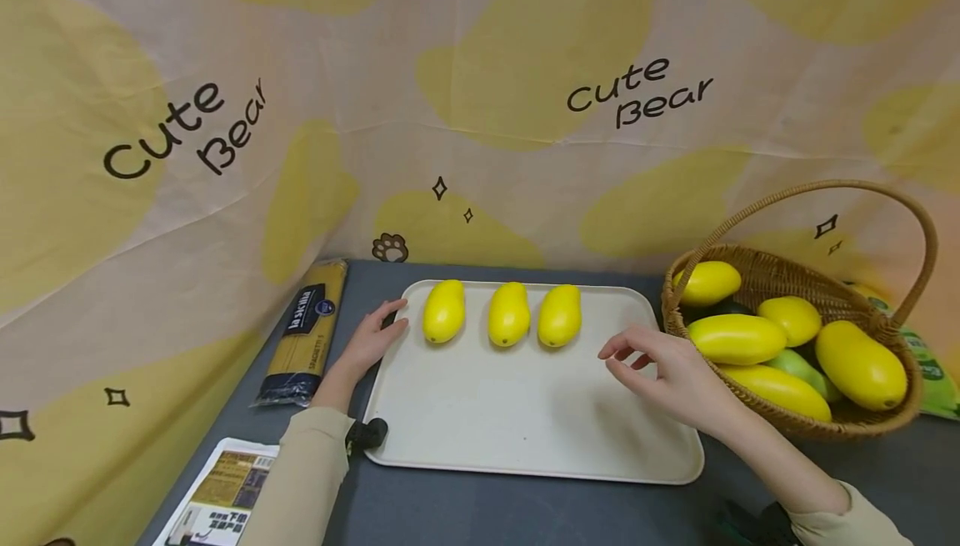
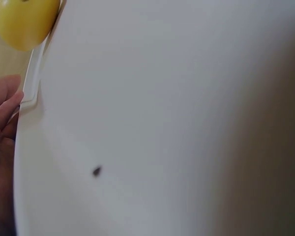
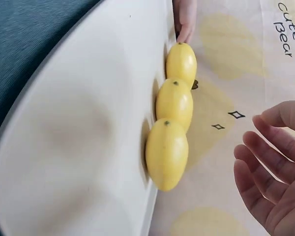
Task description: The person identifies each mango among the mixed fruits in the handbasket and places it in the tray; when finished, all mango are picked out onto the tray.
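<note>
Three yellow mango-like fruits stand in a row along the tray's far side: a left one, a middle one and a right one. Under them lies a white tray. My left hand rests at the tray's left edge, its fingertips by the rim; the left wrist view shows its fingers there, partly cut off. Over the tray's right side hovers my right hand, fingers loosely bent with nothing between them. In the right wrist view that hand is apart from the fruits.
To the tray's right stands a wicker basket with a tall handle, holding several yellow fruits and a green one. A spaghetti packet lies left of the tray, with a printed sheet nearer. A patterned cloth hangs behind.
</note>
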Demonstrator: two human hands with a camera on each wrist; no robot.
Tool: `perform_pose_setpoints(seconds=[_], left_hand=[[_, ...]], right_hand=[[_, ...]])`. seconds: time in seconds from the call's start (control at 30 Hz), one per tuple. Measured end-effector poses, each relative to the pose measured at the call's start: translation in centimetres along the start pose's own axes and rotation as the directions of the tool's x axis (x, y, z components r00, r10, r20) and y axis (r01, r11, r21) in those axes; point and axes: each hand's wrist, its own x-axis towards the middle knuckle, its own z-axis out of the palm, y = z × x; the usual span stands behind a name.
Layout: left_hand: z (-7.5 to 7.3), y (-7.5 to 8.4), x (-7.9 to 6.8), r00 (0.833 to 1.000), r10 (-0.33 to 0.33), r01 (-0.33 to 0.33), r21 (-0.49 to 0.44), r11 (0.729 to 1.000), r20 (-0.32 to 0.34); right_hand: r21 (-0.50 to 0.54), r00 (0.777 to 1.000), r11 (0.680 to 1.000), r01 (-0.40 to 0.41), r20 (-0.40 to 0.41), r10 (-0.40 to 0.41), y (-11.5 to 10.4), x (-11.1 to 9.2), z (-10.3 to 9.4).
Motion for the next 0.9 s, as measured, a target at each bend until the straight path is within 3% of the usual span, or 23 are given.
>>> perform_pose_setpoints(seconds=[0.13,0.3,0.43,0.63,0.8,0.9], left_hand=[[-0.1,0.0,0.0,1.000,-0.001,0.001,0.000,1.000,0.005],[-0.2,0.0,0.0,1.000,0.004,-0.004,0.011,1.000,0.001],[-0.2,0.1,0.0,1.000,0.001,-0.001,0.017,1.000,0.003],[-0.2,0.2,-0.2,1.000,-0.004,0.004,0.026,1.000,0.004],[-0.1,0.2,-0.2,1.000,0.003,-0.003,0.023,1.000,0.010],[0.1,0.2,-0.1,1.000,0.002,-0.003,0.021,1.000,0.010]], right_hand=[[-0.039,0.998,0.998,0.055,-0.001,-0.055,-0.1,-1.4,-1.7],[-0.170,0.987,0.978,0.124,-0.080,-0.140,0.3,-2.4,-4.3],[-0.299,0.988,0.952,0.069,-0.113,-0.107,1.6,-2.7,-6.8],[-0.381,0.995,0.922,-0.070,0.034,0.089,4.7,-2.6,-10.2],[-0.371,0.955,0.920,-0.125,0.205,0.213,7.0,-2.5,-11.5],[-0.349,0.930,0.926,-0.144,0.272,0.247,7.8,-2.5,-11.7]])
